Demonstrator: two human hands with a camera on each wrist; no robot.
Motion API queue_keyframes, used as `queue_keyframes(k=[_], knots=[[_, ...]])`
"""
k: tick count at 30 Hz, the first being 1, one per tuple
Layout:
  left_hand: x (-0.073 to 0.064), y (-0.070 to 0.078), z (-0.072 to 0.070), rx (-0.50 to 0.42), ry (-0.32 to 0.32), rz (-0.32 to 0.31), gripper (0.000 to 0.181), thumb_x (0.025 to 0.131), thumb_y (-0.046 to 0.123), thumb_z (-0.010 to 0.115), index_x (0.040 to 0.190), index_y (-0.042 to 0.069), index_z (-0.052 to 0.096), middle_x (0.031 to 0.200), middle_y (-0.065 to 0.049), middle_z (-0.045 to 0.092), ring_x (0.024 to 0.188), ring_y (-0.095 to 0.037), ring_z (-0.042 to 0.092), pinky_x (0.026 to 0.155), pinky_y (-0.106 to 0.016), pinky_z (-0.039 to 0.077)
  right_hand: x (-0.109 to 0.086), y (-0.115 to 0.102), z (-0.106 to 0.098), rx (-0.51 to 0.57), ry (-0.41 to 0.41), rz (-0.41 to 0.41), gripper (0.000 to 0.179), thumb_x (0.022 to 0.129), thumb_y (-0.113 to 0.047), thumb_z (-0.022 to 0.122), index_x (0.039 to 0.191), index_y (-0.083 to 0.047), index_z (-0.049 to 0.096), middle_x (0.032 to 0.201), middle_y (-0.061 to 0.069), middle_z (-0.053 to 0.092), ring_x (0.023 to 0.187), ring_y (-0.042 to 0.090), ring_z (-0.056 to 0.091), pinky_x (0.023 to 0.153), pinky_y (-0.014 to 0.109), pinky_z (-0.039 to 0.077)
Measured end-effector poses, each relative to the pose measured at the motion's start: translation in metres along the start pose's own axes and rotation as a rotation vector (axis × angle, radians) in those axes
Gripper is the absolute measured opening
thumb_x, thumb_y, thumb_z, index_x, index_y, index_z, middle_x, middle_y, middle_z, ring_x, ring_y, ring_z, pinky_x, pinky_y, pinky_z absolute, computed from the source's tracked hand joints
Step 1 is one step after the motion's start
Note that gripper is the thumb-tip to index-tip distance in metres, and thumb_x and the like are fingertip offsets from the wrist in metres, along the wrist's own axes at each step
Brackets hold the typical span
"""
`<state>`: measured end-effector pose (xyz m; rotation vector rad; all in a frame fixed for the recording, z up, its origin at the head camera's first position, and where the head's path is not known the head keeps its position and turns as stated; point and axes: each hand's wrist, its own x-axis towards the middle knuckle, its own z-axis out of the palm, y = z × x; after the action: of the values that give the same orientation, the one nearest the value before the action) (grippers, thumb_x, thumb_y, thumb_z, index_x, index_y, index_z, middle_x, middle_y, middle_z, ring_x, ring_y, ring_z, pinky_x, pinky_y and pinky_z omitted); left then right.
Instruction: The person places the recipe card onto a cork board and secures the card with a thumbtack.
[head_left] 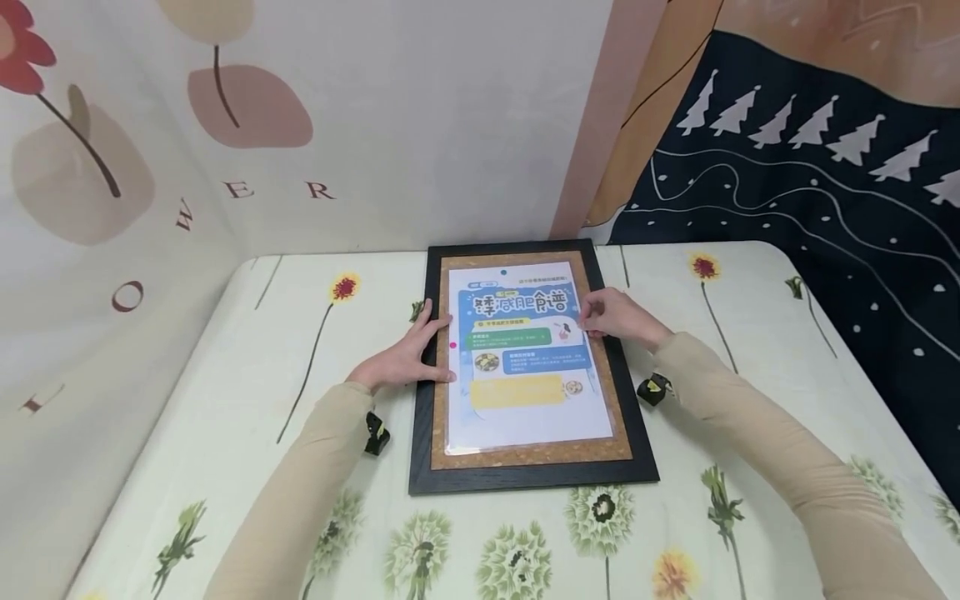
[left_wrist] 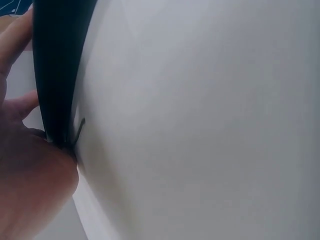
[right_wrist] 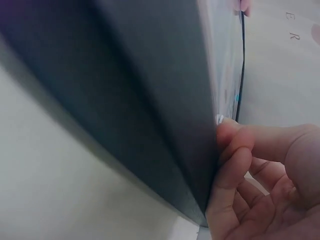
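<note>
A black-framed corkboard (head_left: 534, 477) lies on the table, with a laminated poster (head_left: 525, 421) on its cork. A teal tack (head_left: 504, 272) sits at the poster's top edge and a pink tack (head_left: 452, 345) at its left edge. My left hand (head_left: 401, 354) rests across the frame's left side, thumb and fingers spread, their tips on the poster's edge. On the opposite side, my right hand (head_left: 618, 317) pinches a small white tack (right_wrist: 220, 119) at the poster's right edge. The fingers mostly hide that tack, and its point cannot be seen.
A pale tablecloth (head_left: 225, 400) with printed flowers covers the table under the board. Behind stands a light curtain (head_left: 450, 125) with printed shapes and letters, and a dark cloth with white trees (head_left: 810, 125) hangs at the right. Black wrist devices (head_left: 654, 389) sit near the frame.
</note>
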<state>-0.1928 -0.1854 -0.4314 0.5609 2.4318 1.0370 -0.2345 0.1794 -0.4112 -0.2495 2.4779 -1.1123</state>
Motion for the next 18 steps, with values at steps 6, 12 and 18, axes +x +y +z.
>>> queue_keyframes(k=[6,12,18], knots=[[0.001,0.001,0.0,-0.006,-0.005,-0.009,0.097,0.082,0.03,0.078,0.155,0.01,0.018,0.157,-0.009,-0.025,0.144,-0.033,-0.014,0.11,-0.06,0.011,0.002,0.004,-0.005,-0.022,-0.013,-0.026,0.006,0.092,-0.003,0.061,0.089,0.002,0.063,0.081,0.012,0.062,0.07,0.022,0.056,0.064,0.029,0.045],[0.0,-0.001,0.001,-0.01,-0.01,-0.016,0.097,0.082,0.029,0.078,0.155,0.01,0.017,0.157,-0.01,-0.025,0.143,-0.034,-0.014,0.11,-0.06,0.01,0.003,0.006,-0.01,-0.006,-0.03,-0.044,0.006,0.093,-0.003,0.062,0.09,0.002,0.064,0.079,0.011,0.061,0.069,0.021,0.056,0.064,0.029,0.046],[0.0,-0.001,0.0,0.011,-0.006,0.0,0.096,0.082,0.029,0.078,0.154,0.009,0.018,0.157,-0.011,-0.024,0.143,-0.033,-0.015,0.11,-0.06,0.01,0.001,0.006,-0.015,-0.009,0.01,-0.054,0.006,0.092,-0.001,0.06,0.092,0.003,0.065,0.08,0.012,0.061,0.07,0.023,0.056,0.064,0.029,0.046]])
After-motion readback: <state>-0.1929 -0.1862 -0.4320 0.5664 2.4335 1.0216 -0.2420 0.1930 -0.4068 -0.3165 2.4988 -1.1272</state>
